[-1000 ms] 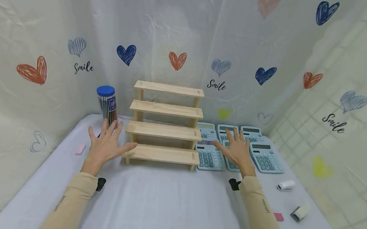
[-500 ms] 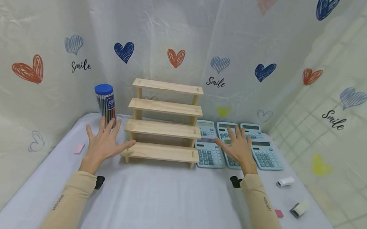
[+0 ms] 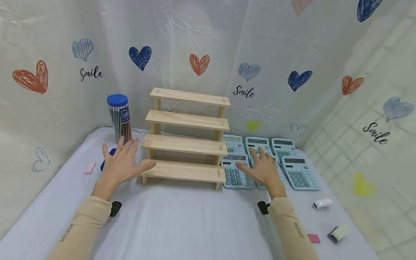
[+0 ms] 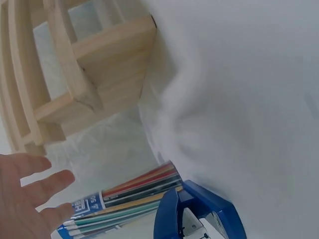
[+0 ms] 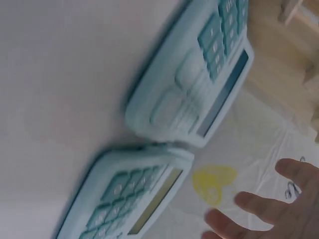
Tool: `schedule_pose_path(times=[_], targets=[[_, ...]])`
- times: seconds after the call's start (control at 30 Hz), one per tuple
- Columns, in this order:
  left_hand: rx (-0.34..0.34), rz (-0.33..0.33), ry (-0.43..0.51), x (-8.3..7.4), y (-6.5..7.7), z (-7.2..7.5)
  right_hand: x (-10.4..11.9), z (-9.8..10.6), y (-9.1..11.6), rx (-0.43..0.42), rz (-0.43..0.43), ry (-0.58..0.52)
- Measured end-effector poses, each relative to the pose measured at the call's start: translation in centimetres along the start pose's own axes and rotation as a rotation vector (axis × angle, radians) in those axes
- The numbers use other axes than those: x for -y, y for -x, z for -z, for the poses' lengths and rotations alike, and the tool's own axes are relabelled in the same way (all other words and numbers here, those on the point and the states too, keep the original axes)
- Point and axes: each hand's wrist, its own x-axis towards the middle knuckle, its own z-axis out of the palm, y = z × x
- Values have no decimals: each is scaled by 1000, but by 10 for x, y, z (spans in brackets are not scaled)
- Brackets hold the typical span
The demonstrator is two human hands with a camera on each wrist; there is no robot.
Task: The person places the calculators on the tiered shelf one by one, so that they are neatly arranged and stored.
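My left hand [image 3: 119,168] is held with fingers spread, in front of a clear tub of pencils [image 3: 118,119] with a blue lid. A dark blue device with metal parts [image 4: 214,206] lies by the tub, partly hidden by that hand in the head view. Between my hands stands a stepped wooden shelf [image 3: 186,145] with bare tiers. Over several light blue calculators [image 3: 299,176], right of the shelf, hovers my right hand [image 3: 265,173], fingers apart. It partly covers one calculator. Neither hand holds anything.
At the right lie two small white devices, one [image 3: 322,203] behind the other [image 3: 339,233], and a dark pink block [image 3: 313,238]. A pale pink block [image 3: 90,168] is at the left. A heart-printed curtain [image 3: 206,35] hangs behind the white-covered table [image 3: 174,230].
My right hand has shifted left and slightly down over the calculators. My left hand has moved a little right, showing more of the blue device. The shelf and other things stay put.
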Motion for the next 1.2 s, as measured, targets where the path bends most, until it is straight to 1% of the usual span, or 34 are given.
schedule_pose_path(times=[0.1, 0.23, 0.4, 0.5, 0.6, 0.73, 0.87, 1.0, 1.1, 1.2], targets=[[26, -3, 0, -5, 2, -1, 11, -6, 3, 55, 8, 19], [49, -5, 6, -8, 4, -4, 26, -12, 3, 134, -6, 73], [35, -33, 0, -9, 5, -14, 41, -21, -6, 207, -33, 147], [32, -70, 1, -11, 7, -21, 45, -28, -8, 247, -72, 191], [18, -95, 3, -13, 9, -25, 46, -34, -7, 279, -112, 218], [10, -103, -8, -14, 9, -27, 46, -39, -4, 309, -150, 212], [46, -100, 3, -14, 7, -30, 45, -39, 2, 326, -181, 181], [73, -94, 36, -11, 8, -34, 47, -38, 13, 329, -181, 181], [87, -87, 58, -11, 9, -34, 50, -35, 22, 329, -176, 183], [105, -79, 68, -10, 9, -32, 52, -29, 30, 335, -172, 143]])
